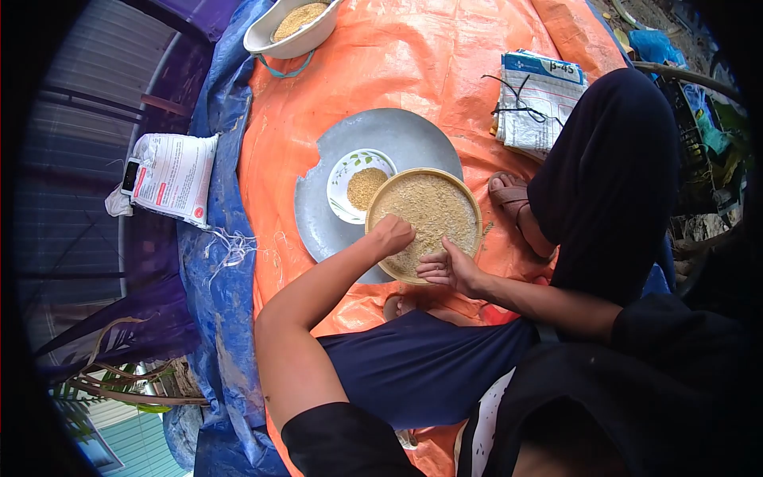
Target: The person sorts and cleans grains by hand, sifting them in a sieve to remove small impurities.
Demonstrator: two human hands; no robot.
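A round woven tray (469, 203) spread with pale grain rests on a large grey metal platter (397, 131) over an orange tarp. My left hand (392, 235) lies on the grain at the tray's near left edge, fingers curled together in the grain. My right hand (447, 269) is at the tray's near rim, fingers pinched toward the grain; I cannot tell if it holds any. A small white floral plate (340, 187) with a heap of grain sits on the platter just left of the tray.
A white bowl (282, 44) of grain stands at the far edge of the orange tarp (413, 56). A printed white sack (171, 175) with a phone lies left, a folded sack (536, 99) at right. My bent knee (612, 175) and bare foot flank the tray.
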